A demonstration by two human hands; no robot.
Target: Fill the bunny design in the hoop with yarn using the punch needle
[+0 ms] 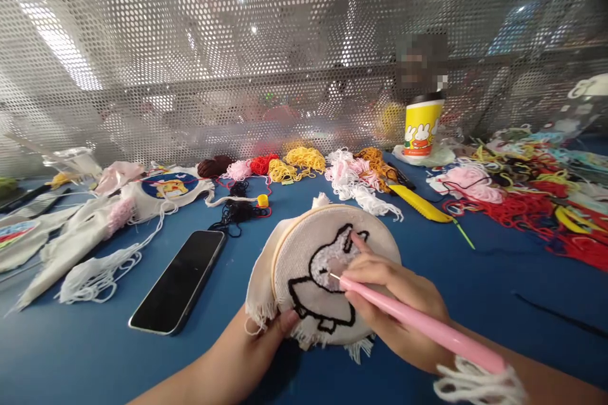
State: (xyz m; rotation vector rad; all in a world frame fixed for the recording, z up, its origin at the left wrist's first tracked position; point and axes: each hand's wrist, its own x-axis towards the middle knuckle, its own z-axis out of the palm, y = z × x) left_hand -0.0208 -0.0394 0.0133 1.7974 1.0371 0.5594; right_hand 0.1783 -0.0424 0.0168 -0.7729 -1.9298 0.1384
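My left hand grips the lower left rim of a round embroidery hoop, its thumb on the front and its other fingers hidden behind. Stretched in the hoop is off-white cloth with frayed edges, bearing a black yarn outline of an eared figure. Pale tufted yarn fills part of the head. In my right hand is a pink punch needle, its metal tip at the figure's face. White yarn trails from the handle's back end. One fingertip of that hand rests near the figure's ear.
A black phone lies on the blue table to the left. Behind are yarn bundles, a yellow cutter and a yellow cup. Tangled yarn spreads at the right. A perforated metal screen stands at the back.
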